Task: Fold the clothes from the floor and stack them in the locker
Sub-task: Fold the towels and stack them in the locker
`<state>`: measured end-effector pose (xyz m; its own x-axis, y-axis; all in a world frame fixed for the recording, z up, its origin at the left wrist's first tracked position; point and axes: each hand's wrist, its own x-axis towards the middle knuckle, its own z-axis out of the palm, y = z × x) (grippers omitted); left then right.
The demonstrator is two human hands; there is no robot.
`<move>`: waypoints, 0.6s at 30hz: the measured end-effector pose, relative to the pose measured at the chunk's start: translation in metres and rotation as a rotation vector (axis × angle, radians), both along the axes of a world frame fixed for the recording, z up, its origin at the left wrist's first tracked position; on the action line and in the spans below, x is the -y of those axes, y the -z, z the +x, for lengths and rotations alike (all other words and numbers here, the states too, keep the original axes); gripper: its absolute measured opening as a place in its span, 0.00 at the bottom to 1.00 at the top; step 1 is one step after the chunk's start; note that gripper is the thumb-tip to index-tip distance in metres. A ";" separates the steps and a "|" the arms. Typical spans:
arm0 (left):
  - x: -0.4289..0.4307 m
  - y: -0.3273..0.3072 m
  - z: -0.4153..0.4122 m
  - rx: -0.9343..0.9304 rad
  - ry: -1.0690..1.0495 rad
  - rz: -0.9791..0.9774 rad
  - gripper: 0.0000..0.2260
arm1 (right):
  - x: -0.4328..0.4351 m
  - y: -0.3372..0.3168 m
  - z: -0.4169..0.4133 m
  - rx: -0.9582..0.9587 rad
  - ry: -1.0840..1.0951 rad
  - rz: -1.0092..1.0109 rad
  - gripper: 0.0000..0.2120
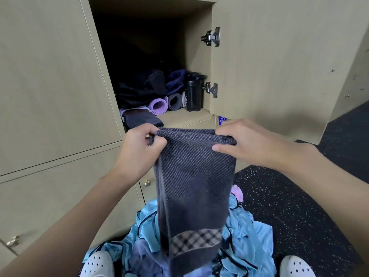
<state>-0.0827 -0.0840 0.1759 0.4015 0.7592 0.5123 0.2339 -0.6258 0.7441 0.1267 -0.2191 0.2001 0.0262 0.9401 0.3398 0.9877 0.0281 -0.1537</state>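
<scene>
The left hand (pixel 139 150) pinches the top left corner of a dark grey striped towel (pixel 193 176), its fingers curled round the edge. The right hand (pixel 249 144) grips the top right corner, thumb pressed on the near face and fingers over the far side. Between the 2 hands the towel's top edge runs level, and the cloth hangs straight down in a narrow doubled length. A checked band crosses it near the bottom.

The towel's lower end hangs in front of a crumpled pile of light blue clothes (pixel 249 236) on the dark speckled floor (pixel 289 206). A small pink piece (pixel 237 193) shows at the pile's far right edge. 2 white perforated shoes (pixel 97 264) stand at the near edge, 1 on each side of the pile.

Beyond the hands the locker (pixel 179 116) stands open, its door (pixel 269 56) swung out to the right on 2 metal hinges (pixel 212 37). A folded dark cloth (pixel 141 118) lies at the near left of the locker's shelf. Behind it lie a rolled purple mat (pixel 158 105) and a rolled grey mat (pixel 175 101) side by side, with a dark bag (pixel 143 86) piled above them. A black bottle (pixel 193 92) stands upright at the right, just beside the lower hinge.
</scene>
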 end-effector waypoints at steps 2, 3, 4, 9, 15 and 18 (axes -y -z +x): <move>-0.002 -0.003 -0.002 0.039 -0.010 -0.028 0.07 | 0.001 -0.001 -0.003 -0.080 -0.001 0.004 0.12; -0.002 -0.004 -0.003 0.051 -0.011 -0.028 0.07 | 0.001 0.000 -0.005 -0.150 0.021 0.039 0.13; -0.002 -0.005 -0.003 0.068 -0.008 -0.040 0.07 | 0.000 0.002 -0.008 -0.242 0.047 0.105 0.14; -0.001 -0.006 0.004 0.293 0.056 -0.220 0.07 | -0.009 0.012 -0.024 -0.932 0.038 0.276 0.22; 0.002 -0.004 0.004 0.415 0.177 -0.614 0.23 | -0.018 0.026 -0.029 -1.222 0.056 0.222 0.33; 0.012 0.014 0.006 0.208 0.354 -0.770 0.43 | -0.022 0.017 -0.028 -1.475 0.113 0.355 0.37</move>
<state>-0.0772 -0.0963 0.1614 0.6346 0.7728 -0.0030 -0.0669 0.0588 0.9960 0.0983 -0.1971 0.1833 0.5979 0.7878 0.1478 -0.0382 0.2122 -0.9765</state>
